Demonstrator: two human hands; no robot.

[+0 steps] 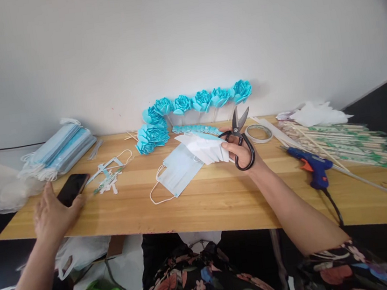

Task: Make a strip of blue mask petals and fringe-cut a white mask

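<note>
My right hand [241,154] holds a pair of black-handled scissors [236,128], blades pointing up, slightly apart. Its thumb also pinches a fanned white and blue pleated piece [208,150], which looks like face mask material. Under that piece, a light blue face mask [180,172] lies flat, an ear loop spread out to its left. At the left, my left hand [55,210] is open, its thumb and fingers apart around the near left side of a black phone [73,189]. Whether its fingers touch the phone is hard to see.
Blue paper-like flowers [202,100] on sticks stand along the wall. A stack of masks [61,147] lies back left, with cut scraps [108,176] nearer. At right are a tape roll [258,133], a blue glue gun [311,166] with a cord, and wrapped sticks [351,142].
</note>
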